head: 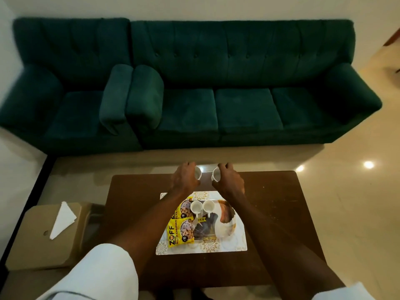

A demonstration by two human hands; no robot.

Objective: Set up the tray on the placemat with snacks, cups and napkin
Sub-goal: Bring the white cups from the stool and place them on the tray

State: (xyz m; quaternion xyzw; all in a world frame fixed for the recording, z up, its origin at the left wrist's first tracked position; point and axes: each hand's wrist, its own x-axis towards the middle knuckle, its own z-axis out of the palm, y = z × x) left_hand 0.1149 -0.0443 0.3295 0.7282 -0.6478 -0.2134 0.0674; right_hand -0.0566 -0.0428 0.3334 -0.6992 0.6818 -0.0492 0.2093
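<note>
A white patterned placemat (234,243) lies on the dark wooden table (281,213). On it rests a clear tray (213,234) holding yellow snack packets (176,234), a white-and-brown packet (226,224) and two white cups (202,207) side by side. Over the table's far edge, my left hand (185,177) grips a white cup (198,172). My right hand (229,179) grips another white cup (215,174). A white folded napkin (62,219) lies on a cardboard box at the left.
The cardboard box (32,241) stands left of the table. A dark green sofa (238,94) and matching armchair (65,94) fill the far side. Glossy beige floor (350,191) surrounds the table.
</note>
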